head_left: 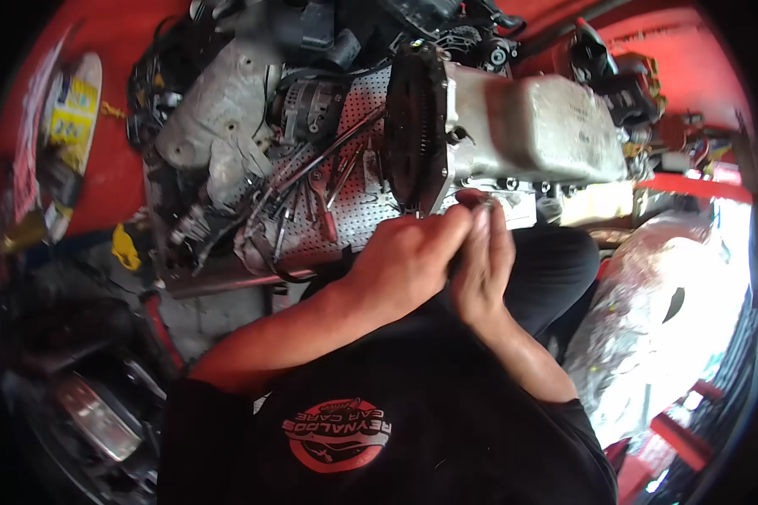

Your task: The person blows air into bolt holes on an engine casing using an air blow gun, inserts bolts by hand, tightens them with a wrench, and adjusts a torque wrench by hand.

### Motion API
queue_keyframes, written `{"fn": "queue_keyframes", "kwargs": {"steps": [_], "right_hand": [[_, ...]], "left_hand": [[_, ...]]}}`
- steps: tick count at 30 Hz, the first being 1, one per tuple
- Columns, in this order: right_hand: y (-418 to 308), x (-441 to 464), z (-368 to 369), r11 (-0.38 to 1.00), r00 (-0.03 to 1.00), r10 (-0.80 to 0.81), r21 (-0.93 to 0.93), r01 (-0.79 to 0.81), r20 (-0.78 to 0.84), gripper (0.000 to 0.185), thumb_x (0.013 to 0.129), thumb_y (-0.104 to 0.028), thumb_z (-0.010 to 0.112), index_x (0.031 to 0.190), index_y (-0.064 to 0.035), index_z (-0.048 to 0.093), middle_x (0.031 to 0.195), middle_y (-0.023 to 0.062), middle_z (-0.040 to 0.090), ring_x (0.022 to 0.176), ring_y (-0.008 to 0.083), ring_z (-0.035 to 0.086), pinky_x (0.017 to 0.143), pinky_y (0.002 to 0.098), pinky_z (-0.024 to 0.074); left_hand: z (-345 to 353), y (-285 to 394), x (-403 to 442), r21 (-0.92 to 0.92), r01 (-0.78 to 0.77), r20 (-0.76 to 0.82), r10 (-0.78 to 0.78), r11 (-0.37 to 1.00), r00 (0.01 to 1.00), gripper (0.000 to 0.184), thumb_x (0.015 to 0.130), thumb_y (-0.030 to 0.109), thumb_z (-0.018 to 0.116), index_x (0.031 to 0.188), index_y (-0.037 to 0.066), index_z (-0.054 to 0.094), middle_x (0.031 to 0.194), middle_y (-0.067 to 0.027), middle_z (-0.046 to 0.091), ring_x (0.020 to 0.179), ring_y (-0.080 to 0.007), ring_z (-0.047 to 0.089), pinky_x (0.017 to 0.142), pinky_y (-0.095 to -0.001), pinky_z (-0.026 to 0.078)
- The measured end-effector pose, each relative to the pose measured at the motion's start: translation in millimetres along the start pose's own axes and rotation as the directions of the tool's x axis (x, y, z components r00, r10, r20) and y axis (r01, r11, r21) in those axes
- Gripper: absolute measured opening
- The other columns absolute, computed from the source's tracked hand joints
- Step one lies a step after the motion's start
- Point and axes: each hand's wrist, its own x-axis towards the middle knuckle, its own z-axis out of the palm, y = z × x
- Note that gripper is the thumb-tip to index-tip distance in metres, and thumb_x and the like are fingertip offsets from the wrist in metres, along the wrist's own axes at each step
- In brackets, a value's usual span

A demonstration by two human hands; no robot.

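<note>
My left hand (408, 257) and my right hand (483, 265) meet in front of me, fingertips pressed together. Between them is something small, mostly hidden by the fingers. The fingers of both hands are closed. Just beyond them lies an engine with a large grey metal pan (556, 126) facing up. A dark toothed flywheel (413, 126) stands at its left end. Small bolts show along the pan's near edge, close to my fingertips.
A perforated metal bench top (366, 181) holds a red-handled tool (322, 210), long metal bars, an alternator (312, 109) and a grey metal cover (219, 109). Plastic-wrapped material (648, 311) is at the right. A wheel (101, 417) lies at the lower left.
</note>
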Motion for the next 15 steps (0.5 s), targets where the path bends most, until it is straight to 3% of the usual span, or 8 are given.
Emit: {"fn": "queue_keyframes", "kwargs": {"steps": [3,6,7,9,11,12,13,15], "right_hand": [[28.1,9.3,-16.7,0.962,0.971,0.075,0.273,-0.011,-0.226,0.034,0.109,-0.026,0.039,0.092,-0.0021,0.056,0.084,0.0012,0.055,0.076,0.0074,0.046,0.068,0.0236,0.0394],[29.0,40.3,-43.7,0.951,0.890,-0.074,0.236,0.199,-0.450,0.037,0.109,-0.030,0.038,0.088,-0.0038,0.055,0.074,0.0034,0.054,0.063,0.0098,0.048,0.058,0.0257,0.0408],[26.3,58.5,-58.0,0.953,0.885,-0.103,0.211,0.219,-0.453,0.037,0.108,-0.030,0.039,0.088,-0.0033,0.054,0.073,0.0037,0.054,0.062,0.0097,0.049,0.058,0.0246,0.0405],[21.1,99.3,-84.3,0.976,0.879,-0.187,0.021,0.218,-0.439,0.034,0.106,-0.028,0.045,0.083,-0.0051,0.055,0.072,0.0020,0.055,0.059,0.0095,0.051,0.052,0.0241,0.0382],[17.6,139.6,-102.8,0.969,0.882,-0.224,0.000,0.246,-0.415,0.028,0.105,-0.025,0.046,0.086,-0.0070,0.055,0.070,-0.0009,0.050,0.055,0.0068,0.045,0.047,0.0226,0.0337],[22.9,159.5,-115.2,0.958,0.906,-0.173,0.146,0.245,-0.387,0.028,0.099,-0.029,0.056,0.084,-0.0073,0.063,0.065,0.0022,0.053,0.060,0.0147,0.053,0.058,0.0315,0.0449],[20.7,168.2,-118.6,0.936,0.934,-0.041,0.313,0.159,-0.354,0.035,0.103,-0.036,0.050,0.085,-0.0073,0.060,0.064,-0.0011,0.050,0.057,0.0096,0.047,0.052,0.0270,0.0398],[28.5,181.3,-121.3,0.959,0.913,0.107,0.283,0.009,-0.395,0.039,0.104,-0.037,0.048,0.083,-0.0066,0.058,0.064,0.0005,0.052,0.055,0.0106,0.048,0.051,0.0271,0.0397]], "left_hand": [[-12.3,13.8,34.5,0.017,-0.143,0.216,0.136,0.990,0.967,0.022,0.083,0.008,0.070,0.103,0.005,0.062,0.081,-0.0129,0.064,0.084,-0.0326,0.064,0.073,-0.0453,0.047],[-38.6,41.3,94.6,0.571,-0.359,0.151,0.335,0.738,0.930,0.040,0.084,0.027,0.072,0.113,0.002,0.062,0.089,-0.0109,0.064,0.084,-0.0307,0.060,0.077,-0.0424,0.047],[-33.9,47.5,111.2,0.697,-0.323,0.209,0.249,0.641,0.946,0.036,0.089,0.031,0.066,0.110,0.003,0.061,0.088,-0.0129,0.066,0.084,-0.0332,0.062,0.074,-0.0446,0.048],[-19.9,31.2,130.1,0.815,-0.306,0.439,-0.179,0.492,0.880,0.028,0.094,0.030,0.060,0.102,0.003,0.058,0.085,-0.0177,0.066,0.084,-0.0389,0.064,0.072,-0.0498,0.049],[-21.2,6.4,135.0,0.773,-0.325,0.517,-0.244,0.546,0.821,0.025,0.096,0.028,0.058,0.098,0.003,0.056,0.084,-0.0198,0.066,0.083,-0.0410,0.064,0.071,-0.0520,0.049],[-18.0,-4.1,138.5,0.732,-0.300,0.564,-0.297,0.612,0.770,0.023,0.097,0.026,0.056,0.094,0.003,0.053,0.083,-0.0218,0.066,0.082,-0.0431,0.065,0.070,-0.0542,0.049],[-10.6,-5.3,135.3,0.730,-0.335,0.590,-0.302,0.596,0.749,0.023,0.097,0.026,0.056,0.094,0.003,0.053,0.083,-0.0218,0.066,0.082,-0.0431,0.065,0.070,-0.0542,0.049],[-1.9,-8.8,116.6,0.772,-0.144,0.279,-0.127,0.620,0.952,0.023,0.099,0.025,0.053,0.096,0.003,0.051,0.076,-0.0222,0.065,0.074,-0.0450,0.064,0.067,-0.0557,0.049]]}}
